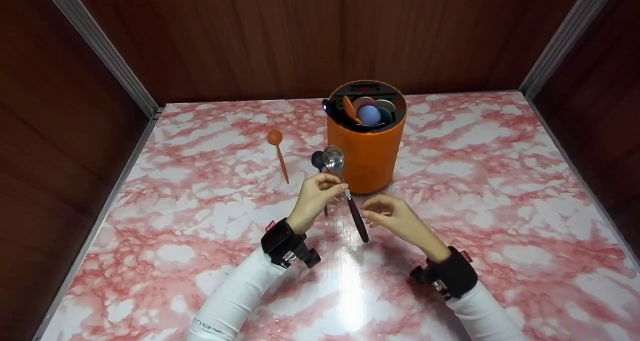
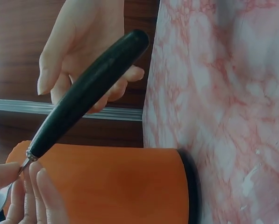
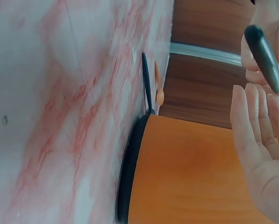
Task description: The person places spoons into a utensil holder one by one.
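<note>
My left hand (image 1: 318,197) pinches a metal spoon (image 1: 333,159) by its neck, between thumb and fingertips. The spoon's dark handle (image 2: 85,95) slants down toward my right hand (image 1: 397,220), with its shiny bowl up in front of the orange holder (image 1: 367,156). My right hand is beside the handle, its fingers extended and loosely bent, gripping nothing. In the right wrist view its fingers (image 3: 252,114) look nearly straight. On the table, partly covered by my left hand, lies a dark spoon (image 1: 318,160). Farther left lies an orange spoon (image 1: 275,138).
Several utensils stand in the holder, among them a blue rounded one (image 1: 369,115), an orange one (image 1: 348,108) and a black one (image 1: 330,107) leaning over the rim. The table (image 1: 200,261) is red-and-white marbled, with dark wooden walls (image 1: 260,41) at the back and sides.
</note>
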{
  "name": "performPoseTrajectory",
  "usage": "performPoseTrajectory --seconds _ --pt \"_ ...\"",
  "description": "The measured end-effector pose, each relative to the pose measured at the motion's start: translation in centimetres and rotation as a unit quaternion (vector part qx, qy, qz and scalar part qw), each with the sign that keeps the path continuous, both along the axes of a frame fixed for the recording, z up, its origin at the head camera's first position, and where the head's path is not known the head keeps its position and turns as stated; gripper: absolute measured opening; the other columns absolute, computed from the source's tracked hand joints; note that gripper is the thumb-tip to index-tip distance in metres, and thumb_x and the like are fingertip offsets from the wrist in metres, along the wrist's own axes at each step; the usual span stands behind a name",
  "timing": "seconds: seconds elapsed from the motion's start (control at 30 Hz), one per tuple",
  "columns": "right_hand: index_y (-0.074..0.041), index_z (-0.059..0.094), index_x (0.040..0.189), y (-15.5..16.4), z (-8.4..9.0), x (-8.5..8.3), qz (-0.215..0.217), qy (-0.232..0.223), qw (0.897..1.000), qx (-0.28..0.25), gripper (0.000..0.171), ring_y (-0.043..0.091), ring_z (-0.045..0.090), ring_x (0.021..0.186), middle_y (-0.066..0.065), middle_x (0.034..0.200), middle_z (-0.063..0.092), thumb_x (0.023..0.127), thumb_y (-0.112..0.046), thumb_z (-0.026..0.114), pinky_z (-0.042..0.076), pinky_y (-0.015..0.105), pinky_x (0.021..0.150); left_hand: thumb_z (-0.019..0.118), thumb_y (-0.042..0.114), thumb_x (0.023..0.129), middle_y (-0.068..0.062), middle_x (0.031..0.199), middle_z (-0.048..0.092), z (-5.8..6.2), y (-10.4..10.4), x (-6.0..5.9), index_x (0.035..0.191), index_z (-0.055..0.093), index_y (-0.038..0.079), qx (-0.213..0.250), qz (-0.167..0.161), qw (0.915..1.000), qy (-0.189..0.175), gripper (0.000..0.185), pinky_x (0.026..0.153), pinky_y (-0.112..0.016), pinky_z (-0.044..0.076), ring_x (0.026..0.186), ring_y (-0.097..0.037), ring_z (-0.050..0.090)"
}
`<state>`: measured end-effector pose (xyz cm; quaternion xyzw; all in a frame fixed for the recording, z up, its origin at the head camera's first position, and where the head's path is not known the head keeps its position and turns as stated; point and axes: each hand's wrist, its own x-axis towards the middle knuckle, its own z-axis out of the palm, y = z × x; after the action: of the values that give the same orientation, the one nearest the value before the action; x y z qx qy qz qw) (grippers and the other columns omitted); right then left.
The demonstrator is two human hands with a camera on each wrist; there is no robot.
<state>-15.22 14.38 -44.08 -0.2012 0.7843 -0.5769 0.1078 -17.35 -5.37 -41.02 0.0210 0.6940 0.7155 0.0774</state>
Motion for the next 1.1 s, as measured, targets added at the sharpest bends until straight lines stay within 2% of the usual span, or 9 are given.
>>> performPoseTrajectory --seconds 0.13,0.27,0.4,0.5,0.77,0.93,1.03,1.1 --pt "0.006 0.060 0.108 -0.1 0.0 0.1 -0.006 -0.002 1.000 0.022 0.032 0.022 0.065 0.086 0.021 0.102 0.064 0.086 -0.018 0.064 0.056 0.029 0.075 0.064 0.003 0.082 0.003 0.071 0.062 0.1 0.3 0.4 0.093 0.058 -0.006 0.006 -0.005 1.0000 0.000 0.016 0.058 -0.022 0.052 0.057 -0.007 0.058" --pt "0.004 0.062 0.107 -0.2 0.1 0.1 -0.006 0.007 0.999 0.037 0.032 0.025 0.064 0.093 0.019 0.103 0.065 0.086 -0.019 0.065 0.054 0.028 0.081 0.064 0.004 0.082 0.002 0.074 0.064 0.1 0.5 0.7 0.095 0.057 -0.007 -0.005 -0.013 0.9998 0.015 0.019 0.061 -0.026 0.054 0.057 -0.006 0.059" --pt "0.004 0.063 0.105 -0.3 0.1 0.1 0.000 0.017 0.999 0.045 0.029 0.020 0.063 0.091 0.018 0.100 0.066 0.085 -0.018 0.065 0.053 0.031 0.085 0.064 0.005 0.082 0.001 0.074 0.063 -0.1 0.7 1.0 0.094 0.058 -0.006 -0.016 -0.026 0.9990 0.033 0.018 0.064 -0.030 0.055 0.060 -0.007 0.060" --pt "0.003 0.063 0.106 -0.3 0.1 0.1 0.002 0.021 0.999 0.048 0.029 0.013 0.062 0.088 0.017 0.099 0.066 0.085 -0.017 0.065 0.053 0.033 0.085 0.064 0.005 0.083 0.001 0.073 0.063 -0.1 0.8 1.2 0.092 0.058 -0.006 -0.018 -0.034 0.9980 0.050 0.016 0.063 -0.027 0.054 0.062 -0.010 0.060" --pt "0.006 0.060 0.107 -0.2 0.2 0.3 0.020 0.020 0.999 0.040 0.031 0.003 0.059 0.083 0.021 0.097 0.065 0.085 -0.015 0.064 0.053 0.020 0.074 0.064 0.004 0.082 -0.004 0.077 0.064 -0.2 0.9 1.7 0.091 0.058 -0.008 -0.038 -0.037 0.9949 0.086 0.017 0.060 -0.021 0.052 0.062 -0.009 0.059" --pt "0.005 0.060 0.108 -0.2 0.3 0.4 0.025 0.021 0.999 0.039 0.030 0.004 0.059 0.083 0.020 0.097 0.065 0.086 -0.015 0.064 0.053 0.020 0.074 0.064 0.003 0.083 -0.005 0.078 0.063 -0.1 0.9 1.8 0.091 0.057 -0.009 -0.037 -0.044 0.9938 0.095 0.016 0.063 -0.033 0.055 0.060 -0.007 0.059" --pt "0.004 0.060 0.108 -0.3 0.4 0.4 0.026 0.027 0.999 0.038 0.029 0.005 0.059 0.085 0.020 0.098 0.065 0.086 -0.015 0.064 0.053 0.021 0.076 0.064 0.002 0.083 -0.005 0.077 0.063 -0.1 0.9 1.8 0.091 0.057 -0.009 -0.033 -0.049 0.9931 0.101 0.015 0.064 -0.038 0.056 0.061 -0.010 0.060" --pt "0.004 0.060 0.108 -0.3 0.5 0.4 0.026 0.029 0.999 0.036 0.030 0.005 0.060 0.085 0.020 0.098 0.065 0.086 -0.015 0.064 0.053 0.021 0.075 0.064 0.003 0.083 -0.005 0.078 0.063 0.0 0.9 1.8 0.091 0.057 -0.008 -0.034 -0.049 0.9928 0.104 0.016 0.063 -0.035 0.055 0.063 -0.014 0.061"
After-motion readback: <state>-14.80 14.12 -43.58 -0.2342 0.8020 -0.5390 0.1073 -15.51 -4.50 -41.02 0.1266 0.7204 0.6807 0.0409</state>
